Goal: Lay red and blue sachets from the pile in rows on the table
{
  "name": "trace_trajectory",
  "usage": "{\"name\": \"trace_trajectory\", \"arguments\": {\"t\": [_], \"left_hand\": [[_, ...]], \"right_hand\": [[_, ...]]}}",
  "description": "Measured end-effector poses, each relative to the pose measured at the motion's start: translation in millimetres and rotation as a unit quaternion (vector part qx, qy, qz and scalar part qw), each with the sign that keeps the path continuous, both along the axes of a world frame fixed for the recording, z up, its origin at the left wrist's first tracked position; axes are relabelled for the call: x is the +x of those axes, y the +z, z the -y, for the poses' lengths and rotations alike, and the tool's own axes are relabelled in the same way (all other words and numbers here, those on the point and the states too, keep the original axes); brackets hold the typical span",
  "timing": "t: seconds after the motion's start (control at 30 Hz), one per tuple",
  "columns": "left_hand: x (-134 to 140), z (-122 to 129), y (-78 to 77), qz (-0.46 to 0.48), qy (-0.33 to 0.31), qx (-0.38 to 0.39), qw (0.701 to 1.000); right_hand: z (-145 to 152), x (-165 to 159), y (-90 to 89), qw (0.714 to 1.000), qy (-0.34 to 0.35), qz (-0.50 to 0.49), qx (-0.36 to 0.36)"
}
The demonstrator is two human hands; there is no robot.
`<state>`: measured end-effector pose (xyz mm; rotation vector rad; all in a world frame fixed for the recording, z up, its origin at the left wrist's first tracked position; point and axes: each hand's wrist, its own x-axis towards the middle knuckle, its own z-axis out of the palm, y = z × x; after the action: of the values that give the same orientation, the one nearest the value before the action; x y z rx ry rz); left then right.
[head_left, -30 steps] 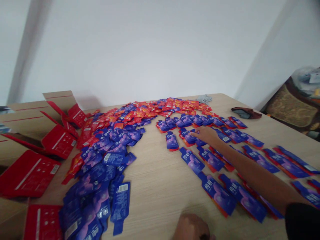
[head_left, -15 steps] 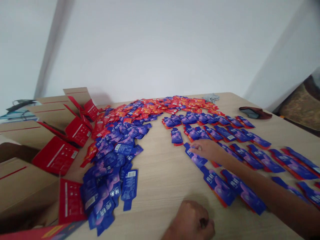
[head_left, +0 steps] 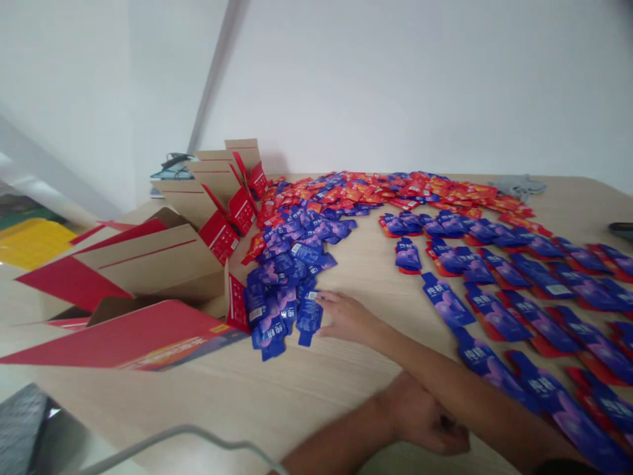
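My right hand (head_left: 343,318) reaches across to the left pile of blue sachets (head_left: 284,264). Its thumb and index finger are apart at the right edge of a spouted blue sachet (head_left: 309,316) lying barcode side up. Below the right forearm, my left hand (head_left: 428,415) is closed in a fist over the table, and nothing shows in it. To the right lie rows of small stacks, with blue sachets (head_left: 448,300) on top and red-orange ones peeking out beneath. The left hand is nearest to these rows.
Open red cardboard boxes (head_left: 168,330) line the left side. Mixed red and blue sachets (head_left: 361,191) are heaped along the back by the wall. A grey cloth (head_left: 519,187) lies at the back right. A grey cable (head_left: 188,430) curves across the front.
My right hand has left the rows of stacks and moved left to the blue pile. My left hand stays in a fist, now partly under the right forearm. The view has turned left.
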<state>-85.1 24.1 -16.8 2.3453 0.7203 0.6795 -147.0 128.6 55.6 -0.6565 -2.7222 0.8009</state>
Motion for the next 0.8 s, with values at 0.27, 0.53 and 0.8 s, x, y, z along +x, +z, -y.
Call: {"name": "trace_trajectory", "arguments": {"t": [0.27,0.53,0.8], "left_hand": [[1,0,-8.1,0.057,-0.018,-0.006,0.998],[1,1,1.5,0.023,-0.005,0.044,0.999],[-1,6,4.5,-0.024,0.027,0.022,0.999]], "right_hand": [[-21,-28,-27.1,0.997,-0.078,0.02,-0.008],[-21,-23,-31.4,0.978,-0.129,-0.064,-0.151],[-20,23,7.6,0.926,-0.138,-0.2,-0.288]]}}
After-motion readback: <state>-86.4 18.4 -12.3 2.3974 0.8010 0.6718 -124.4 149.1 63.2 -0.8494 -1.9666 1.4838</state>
